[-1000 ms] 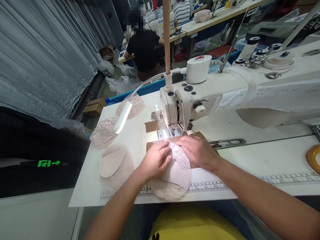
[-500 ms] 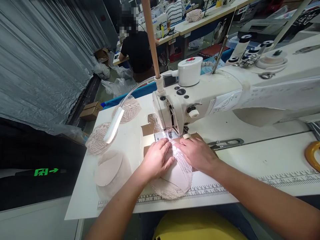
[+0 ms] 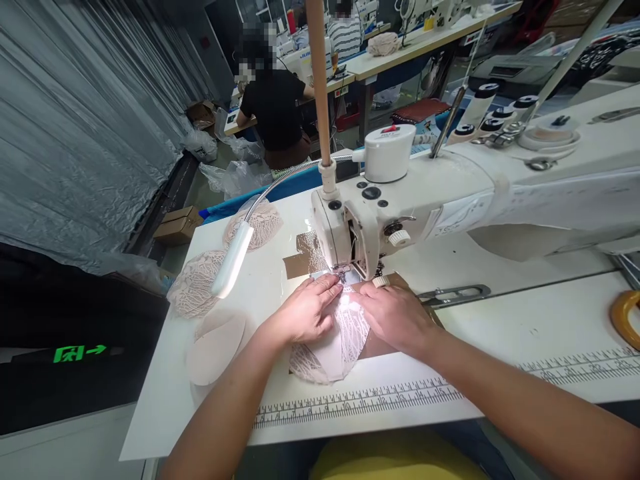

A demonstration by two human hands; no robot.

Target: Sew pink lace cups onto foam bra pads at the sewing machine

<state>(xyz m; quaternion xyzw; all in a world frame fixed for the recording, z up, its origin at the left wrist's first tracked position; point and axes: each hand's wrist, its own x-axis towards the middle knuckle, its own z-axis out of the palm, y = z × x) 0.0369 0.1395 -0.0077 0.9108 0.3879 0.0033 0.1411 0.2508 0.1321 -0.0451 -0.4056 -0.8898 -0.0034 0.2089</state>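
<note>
A pale pink lace cup piece (image 3: 327,357), with a smooth pale panel in its middle, lies on the sewing table at the needle of the white sewing machine (image 3: 335,230). My left hand (image 3: 306,312) rests flat on its left side, fingers stretched toward the presser foot (image 3: 343,275). At the right edge of the lace, my right hand (image 3: 393,312) has thumb and fingers drawn together on the fabric, close below the machine head. The fingertips of both hands sit just in front of the foot. The piece's far end is hidden under fingers and foot.
Two lace cups (image 3: 197,283) (image 3: 260,223) and smooth oval pads (image 3: 215,350) lie at the left. A lamp (image 3: 233,260) on a bendable neck hangs over them. A printed ruler (image 3: 360,403) runs along the front edge. Orange-handled scissors (image 3: 625,320) lie far right. A co-worker (image 3: 275,100) sits beyond.
The lace cup piece has moved up toward the needle and turned, its lower end swinging left. Both hands stay on it. The whole view has shifted slightly.
</note>
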